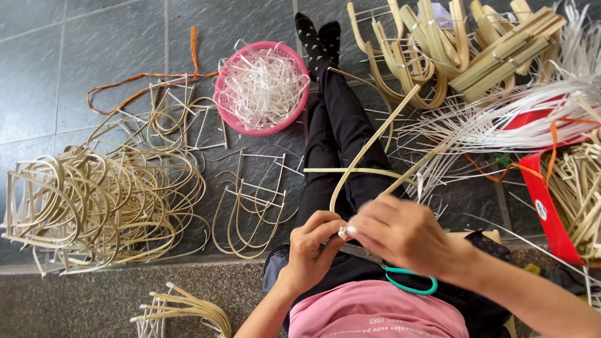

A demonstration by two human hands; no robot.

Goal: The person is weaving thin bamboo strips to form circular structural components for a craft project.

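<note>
Sitting on the dark tiled floor [113, 37] with my legs stretched toward the top of the frame, I pinch the two ends of a bent bamboo strip [369, 144] together at lower centre, my left hand [311, 245] and right hand [400, 233] both clenched on it. Green-handled scissors [400, 275] lie in my lap just below my hands. A pink basket [263, 87] of white ties sits at upper centre, with finished bamboo loops [94, 206] heaped at left.

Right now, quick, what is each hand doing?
Left hand: closed, pinching the bent pale bamboo strip at its ends.
Right hand: fingers closed on the same strip; blurred.
</note>
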